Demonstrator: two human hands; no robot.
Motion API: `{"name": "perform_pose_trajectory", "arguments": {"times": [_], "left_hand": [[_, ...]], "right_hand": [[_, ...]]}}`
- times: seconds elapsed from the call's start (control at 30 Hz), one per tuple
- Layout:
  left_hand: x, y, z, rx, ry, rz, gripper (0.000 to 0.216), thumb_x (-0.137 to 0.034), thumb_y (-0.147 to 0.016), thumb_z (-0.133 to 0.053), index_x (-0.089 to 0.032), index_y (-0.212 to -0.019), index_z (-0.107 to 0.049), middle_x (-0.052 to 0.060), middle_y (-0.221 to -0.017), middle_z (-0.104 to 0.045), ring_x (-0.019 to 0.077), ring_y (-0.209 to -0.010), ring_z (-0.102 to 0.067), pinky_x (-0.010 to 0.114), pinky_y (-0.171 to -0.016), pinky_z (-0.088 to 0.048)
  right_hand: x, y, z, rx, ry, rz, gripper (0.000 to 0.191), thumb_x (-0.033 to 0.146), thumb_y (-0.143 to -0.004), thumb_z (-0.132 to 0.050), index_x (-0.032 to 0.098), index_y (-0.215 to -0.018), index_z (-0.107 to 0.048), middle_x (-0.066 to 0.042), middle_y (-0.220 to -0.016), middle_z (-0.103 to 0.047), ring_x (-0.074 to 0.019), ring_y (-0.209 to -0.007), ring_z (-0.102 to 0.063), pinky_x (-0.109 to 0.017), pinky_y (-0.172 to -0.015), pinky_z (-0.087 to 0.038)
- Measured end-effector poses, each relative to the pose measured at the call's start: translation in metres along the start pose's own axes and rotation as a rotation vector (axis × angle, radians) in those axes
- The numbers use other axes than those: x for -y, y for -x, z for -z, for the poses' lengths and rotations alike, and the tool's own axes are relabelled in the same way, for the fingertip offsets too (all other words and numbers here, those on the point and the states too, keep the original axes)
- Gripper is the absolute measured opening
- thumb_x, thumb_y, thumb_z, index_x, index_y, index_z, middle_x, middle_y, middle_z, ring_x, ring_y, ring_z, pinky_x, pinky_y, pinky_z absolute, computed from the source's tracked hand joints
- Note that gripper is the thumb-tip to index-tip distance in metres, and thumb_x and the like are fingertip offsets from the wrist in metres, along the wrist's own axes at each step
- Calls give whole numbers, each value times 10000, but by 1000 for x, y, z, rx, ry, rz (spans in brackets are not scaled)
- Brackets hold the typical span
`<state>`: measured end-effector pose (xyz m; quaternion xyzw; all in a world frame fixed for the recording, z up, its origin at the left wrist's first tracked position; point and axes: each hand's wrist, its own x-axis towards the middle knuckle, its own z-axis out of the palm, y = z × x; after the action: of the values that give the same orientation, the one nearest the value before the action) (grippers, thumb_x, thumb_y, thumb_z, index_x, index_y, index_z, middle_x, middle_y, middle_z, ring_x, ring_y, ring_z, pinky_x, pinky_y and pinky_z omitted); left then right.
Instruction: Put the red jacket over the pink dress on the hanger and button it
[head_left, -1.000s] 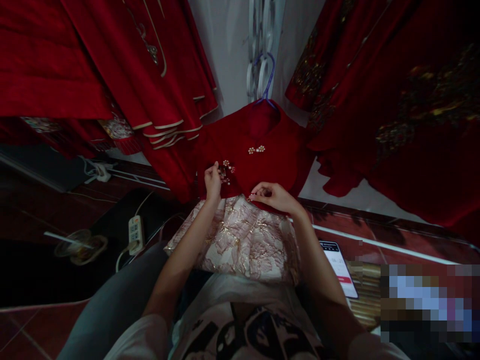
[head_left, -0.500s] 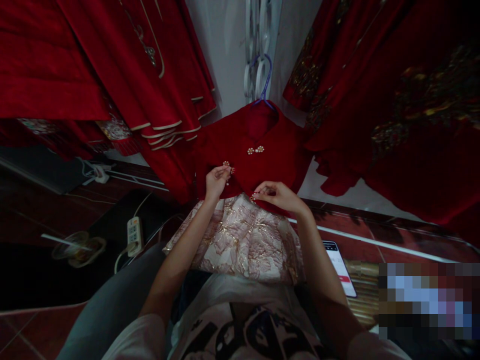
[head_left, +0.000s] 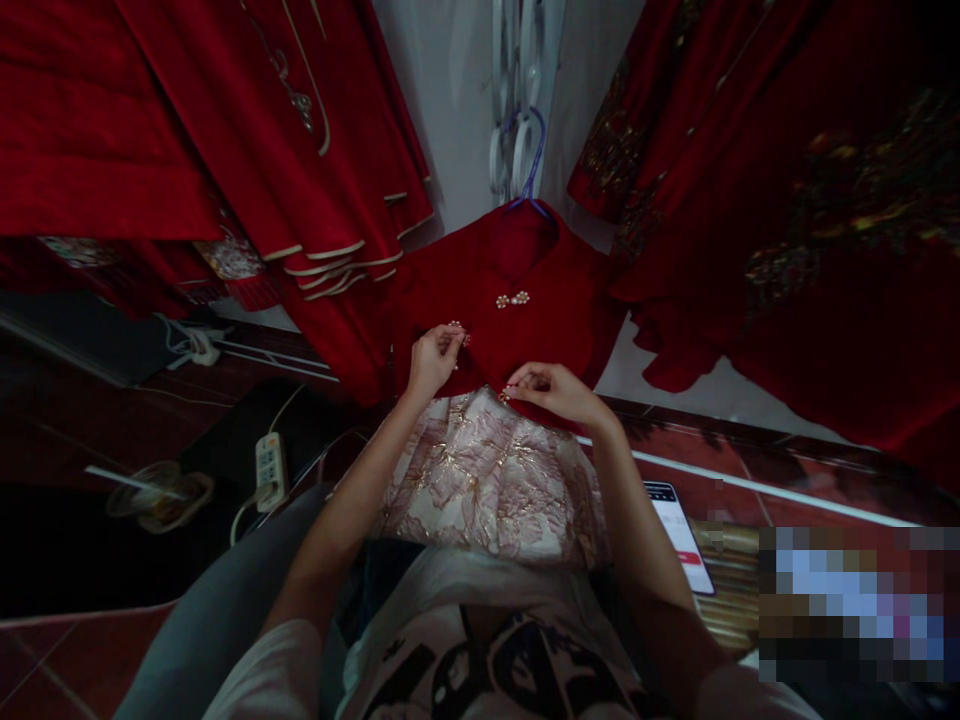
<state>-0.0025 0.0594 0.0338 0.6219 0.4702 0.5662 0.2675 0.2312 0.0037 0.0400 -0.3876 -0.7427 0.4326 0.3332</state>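
Observation:
A red jacket (head_left: 547, 330) hangs on a purple hanger (head_left: 537, 160) before me. Its upper beaded flower clasp (head_left: 513, 299) lies joined across the front. My left hand (head_left: 433, 360) pinches a beaded flower clasp (head_left: 456, 326) on the left front panel; its fingertips cover part of it. Lower down, my right hand (head_left: 553, 390) has thumb and fingers closed on another beaded clasp (head_left: 505, 397) at the jacket's hem. The two hands are apart, and the lower front edges spread open between them. Below hangs a pale pink and gold brocade skirt (head_left: 495, 480).
Red garments (head_left: 315, 180) hang at left, and embroidered red ones (head_left: 750, 280) at right. A power strip (head_left: 270, 470) and a clear cup with a straw (head_left: 161, 495) rest on a dark surface at left. At right, a phone (head_left: 681, 540) lies on a slatted seat (head_left: 724, 590).
My left hand has shifted very slightly, its fingers turning a little at the clasp. My right hand stays nearly still at the hem.

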Motion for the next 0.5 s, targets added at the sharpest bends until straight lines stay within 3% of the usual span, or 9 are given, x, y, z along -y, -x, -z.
{"name": "perform_pose_trajectory", "arguments": {"times": [0.27,0.5], "left_hand": [[-4,2,8,102,-224,-165,196,-271,-839,-602,-225,-1000,-702,73,-923,-710,159,-735,-645,301,-777,-524],[4,0,1,38,83,100,167,-262,-773,-666,-178,-898,-738,76,-857,-737,158,-716,-665,300,-743,-541]], "right_hand": [[-1,0,0,5,-4,-3,262,433,-801,-669,184,-885,-676,-15,-760,-654,-110,-665,-559,-256,-613,-423],[0,0,-1,14,0,-5,278,442,-803,-664,176,-884,-677,-24,-770,-658,-114,-671,-561,-259,-614,-422]]}}
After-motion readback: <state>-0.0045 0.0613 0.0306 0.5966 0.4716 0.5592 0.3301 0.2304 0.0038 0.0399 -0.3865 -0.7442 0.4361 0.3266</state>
